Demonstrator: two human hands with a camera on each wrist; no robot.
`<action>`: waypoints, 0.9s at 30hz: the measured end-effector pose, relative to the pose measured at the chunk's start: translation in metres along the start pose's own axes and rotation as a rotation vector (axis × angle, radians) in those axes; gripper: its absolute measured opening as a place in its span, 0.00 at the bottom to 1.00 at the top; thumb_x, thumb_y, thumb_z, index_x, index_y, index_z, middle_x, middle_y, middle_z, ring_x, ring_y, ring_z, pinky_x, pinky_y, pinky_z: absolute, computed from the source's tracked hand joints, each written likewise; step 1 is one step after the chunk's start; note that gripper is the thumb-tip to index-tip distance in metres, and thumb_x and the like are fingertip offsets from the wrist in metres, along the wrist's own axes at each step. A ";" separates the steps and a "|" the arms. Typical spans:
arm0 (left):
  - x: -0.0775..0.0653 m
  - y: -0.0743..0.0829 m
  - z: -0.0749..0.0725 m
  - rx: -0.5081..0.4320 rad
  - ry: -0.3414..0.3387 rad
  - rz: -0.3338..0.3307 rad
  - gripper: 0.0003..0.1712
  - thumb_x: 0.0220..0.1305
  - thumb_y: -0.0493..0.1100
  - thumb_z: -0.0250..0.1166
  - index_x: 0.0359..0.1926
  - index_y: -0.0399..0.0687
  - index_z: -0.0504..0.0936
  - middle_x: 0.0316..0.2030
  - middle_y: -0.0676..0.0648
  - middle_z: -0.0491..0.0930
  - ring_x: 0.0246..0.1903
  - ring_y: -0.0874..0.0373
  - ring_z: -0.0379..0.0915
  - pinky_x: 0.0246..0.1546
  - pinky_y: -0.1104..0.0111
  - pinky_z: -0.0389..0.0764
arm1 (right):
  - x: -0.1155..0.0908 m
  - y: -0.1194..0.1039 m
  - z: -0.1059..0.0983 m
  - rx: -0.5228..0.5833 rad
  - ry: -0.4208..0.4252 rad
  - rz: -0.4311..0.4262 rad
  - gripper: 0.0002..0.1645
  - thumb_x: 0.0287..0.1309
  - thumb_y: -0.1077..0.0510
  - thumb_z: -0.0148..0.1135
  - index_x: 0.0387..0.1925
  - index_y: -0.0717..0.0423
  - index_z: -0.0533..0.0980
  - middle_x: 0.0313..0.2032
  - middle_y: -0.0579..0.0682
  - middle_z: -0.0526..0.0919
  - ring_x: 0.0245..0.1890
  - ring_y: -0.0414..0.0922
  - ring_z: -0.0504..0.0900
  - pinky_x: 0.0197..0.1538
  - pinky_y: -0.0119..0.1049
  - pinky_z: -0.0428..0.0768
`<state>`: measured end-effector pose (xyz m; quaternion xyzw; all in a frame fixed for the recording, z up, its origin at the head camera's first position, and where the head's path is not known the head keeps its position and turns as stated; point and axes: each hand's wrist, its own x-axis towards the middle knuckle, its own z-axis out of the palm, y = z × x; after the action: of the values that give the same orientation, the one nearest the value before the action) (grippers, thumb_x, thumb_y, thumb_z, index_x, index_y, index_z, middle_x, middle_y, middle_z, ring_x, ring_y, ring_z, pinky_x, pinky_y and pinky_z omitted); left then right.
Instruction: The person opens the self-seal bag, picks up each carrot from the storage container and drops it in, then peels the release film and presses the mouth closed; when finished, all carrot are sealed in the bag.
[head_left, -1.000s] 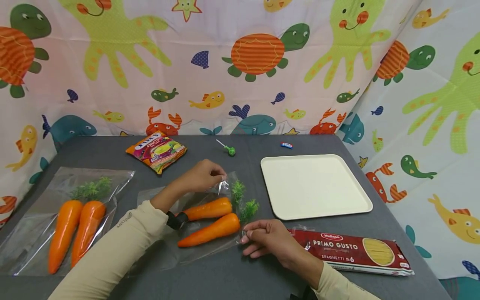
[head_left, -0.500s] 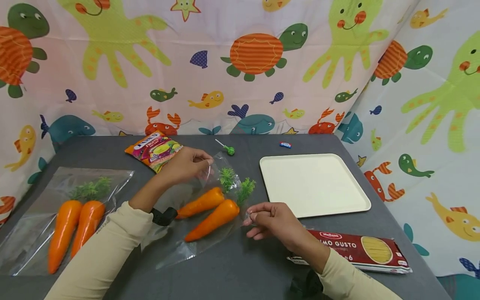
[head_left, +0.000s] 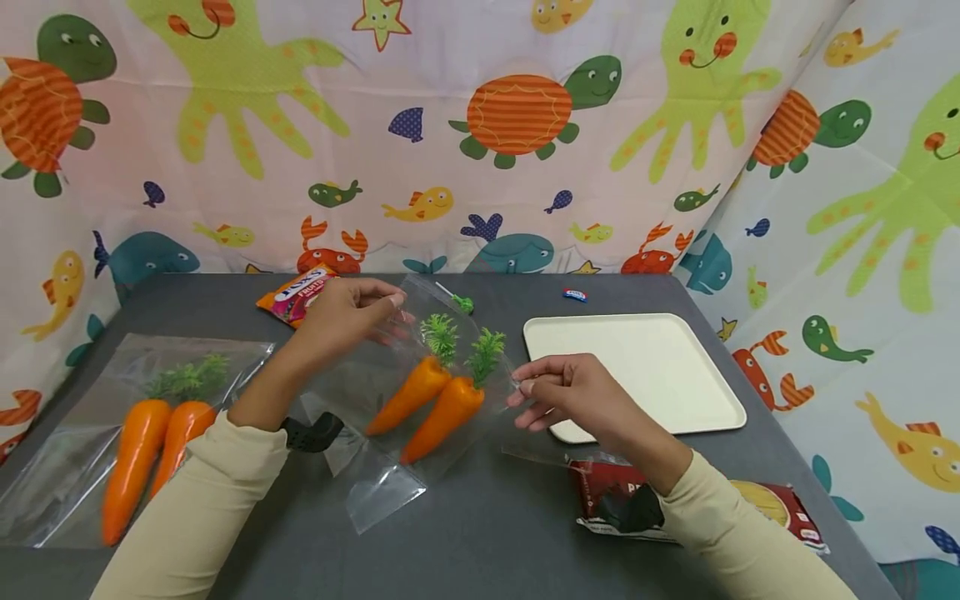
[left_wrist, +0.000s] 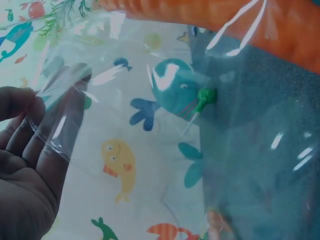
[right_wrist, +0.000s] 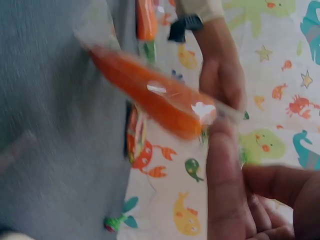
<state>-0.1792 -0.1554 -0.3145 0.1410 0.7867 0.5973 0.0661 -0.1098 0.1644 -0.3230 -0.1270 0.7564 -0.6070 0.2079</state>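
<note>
So both hands are on a clear plastic bag (head_left: 386,495), and inside it are two smooth orange carrots (head_left: 444,419) with feathery green tops (head_left: 484,353). The left hand (head_left: 348,312) has the film pinched between thumb and fingers near the bag's upper left edge; the right hand (head_left: 562,390) is pinching the right edge the same way. The bag's tilted, green ends up, over the middle of a dark grey bench (head_left: 480,550). Can't really tell if its lowest corner touches down.

Over on the left there's a second clear plastic bag (head_left: 56,467) lying flat with another orange pair (head_left: 135,467) in it, partly covered by the beige left sleeve (head_left: 202,500). A shiny red-and-orange candy packet (head_left: 294,295) pokes out behind the left hand, and a green lollipop (head_left: 464,305) is just past the held bag. Farther right: a tiny blue-and-red wrapped sweet (head_left: 575,295), a cream rectangular tray (head_left: 652,367), and a long maroon spaghetti packet (head_left: 802,515) partly hidden by the right forearm.
</note>
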 end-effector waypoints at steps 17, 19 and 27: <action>-0.026 0.024 0.001 -0.042 0.050 0.177 0.15 0.71 0.42 0.60 0.50 0.32 0.80 0.38 0.39 0.85 0.33 0.49 0.85 0.35 0.59 0.85 | -0.005 -0.035 -0.036 -0.178 0.087 -0.090 0.14 0.66 0.65 0.58 0.49 0.70 0.78 0.38 0.62 0.85 0.33 0.55 0.87 0.39 0.45 0.85; -0.029 0.026 0.002 -0.044 0.046 0.221 0.14 0.71 0.40 0.60 0.49 0.32 0.80 0.38 0.38 0.85 0.33 0.49 0.85 0.35 0.59 0.85 | -0.006 -0.038 -0.037 -0.185 0.083 -0.100 0.14 0.66 0.65 0.58 0.49 0.70 0.78 0.38 0.61 0.86 0.33 0.55 0.87 0.39 0.46 0.85; -0.042 0.025 0.008 -0.065 0.067 0.363 0.12 0.70 0.36 0.60 0.48 0.32 0.81 0.39 0.41 0.86 0.36 0.51 0.85 0.39 0.61 0.84 | -0.010 -0.049 -0.043 -0.237 0.075 -0.145 0.13 0.66 0.65 0.59 0.48 0.70 0.79 0.36 0.59 0.86 0.33 0.55 0.87 0.37 0.44 0.85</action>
<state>-0.1338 -0.1545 -0.2950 0.2584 0.7304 0.6289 -0.0644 -0.1240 0.1948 -0.2665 -0.1821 0.8188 -0.5313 0.1189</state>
